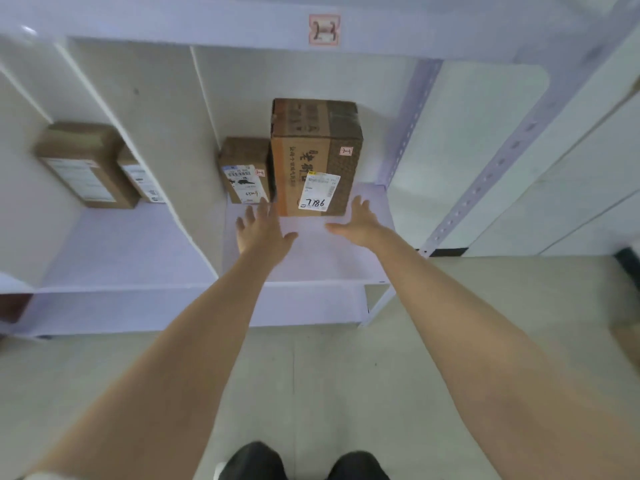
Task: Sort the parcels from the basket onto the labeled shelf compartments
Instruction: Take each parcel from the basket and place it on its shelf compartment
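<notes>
Your grip is spread wide on both sides and holds nothing. Your left hand (265, 230) and right hand (360, 223) reach into the shelf with fingers straight and fanned, one at each lower front corner of the large parcel (315, 150); I cannot tell whether the fingertips touch the cardboard. That parcel stands upright on the shelf board (311, 258) in the right-hand compartment, with its white shipping label (318, 195) facing you. A small parcel (244, 171) stands just beside it on its left, apparently touching. A red tag (346, 151) on the large box looks like the compartment label (324, 29) on the rail above, so the sort seems right, though both are too blurred to read for certain. Two more parcels (86, 164) stand in the next compartment to the left. I judge this parcel's placement done or nearly so. Next you would need to draw both hands clear without nudging the box, then turn to the basket, which is not in view.
</notes>
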`<state>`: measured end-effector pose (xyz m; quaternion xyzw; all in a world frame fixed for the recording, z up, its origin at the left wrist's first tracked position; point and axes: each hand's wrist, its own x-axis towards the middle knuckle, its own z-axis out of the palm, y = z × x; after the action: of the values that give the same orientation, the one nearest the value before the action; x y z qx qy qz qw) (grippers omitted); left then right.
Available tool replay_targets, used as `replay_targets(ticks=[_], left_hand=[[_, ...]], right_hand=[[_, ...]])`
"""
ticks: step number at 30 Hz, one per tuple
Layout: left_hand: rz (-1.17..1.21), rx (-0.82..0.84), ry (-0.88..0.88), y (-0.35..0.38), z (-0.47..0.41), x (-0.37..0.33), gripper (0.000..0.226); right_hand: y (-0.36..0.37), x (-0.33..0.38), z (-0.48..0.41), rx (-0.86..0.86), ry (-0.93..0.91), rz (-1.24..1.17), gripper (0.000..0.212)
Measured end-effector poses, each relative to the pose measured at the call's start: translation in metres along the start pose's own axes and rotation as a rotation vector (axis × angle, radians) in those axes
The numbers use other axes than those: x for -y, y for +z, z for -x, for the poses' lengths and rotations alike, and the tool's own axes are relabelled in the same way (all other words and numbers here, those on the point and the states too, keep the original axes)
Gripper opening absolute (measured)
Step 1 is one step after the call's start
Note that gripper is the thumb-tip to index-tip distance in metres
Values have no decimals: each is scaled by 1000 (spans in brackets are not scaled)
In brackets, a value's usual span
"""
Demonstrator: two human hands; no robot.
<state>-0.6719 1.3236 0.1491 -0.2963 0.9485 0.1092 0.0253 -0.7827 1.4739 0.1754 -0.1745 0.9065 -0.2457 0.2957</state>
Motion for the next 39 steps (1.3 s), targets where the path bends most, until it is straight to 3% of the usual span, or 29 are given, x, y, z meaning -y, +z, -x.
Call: replay_targets(ticks=[3,8,13,19,25,35,39], left_hand=[[-214,79,210,-47,48,-8,77],[-401,148,278,-119,131,-1,72],[-408,137,128,-145,192,49,74],[-386,162,-80,-153,231,134,77],[-333,174,-209,-162,284,238,77],[-218,-87,-495,-239,335,448,79],[-148,-35,-642,-255,339,523,78]], right_hand=[[-22,11,57,118,39,153,92],[-48,38,145,242,50,395,75],[-37,66,187,317,-5,497,75],[34,134,198,415,-114,553,75],[130,248,223,533,-250,626,78],[273,448,267,564,-573,799,82],[323,526,270,585,-705,846,82]])
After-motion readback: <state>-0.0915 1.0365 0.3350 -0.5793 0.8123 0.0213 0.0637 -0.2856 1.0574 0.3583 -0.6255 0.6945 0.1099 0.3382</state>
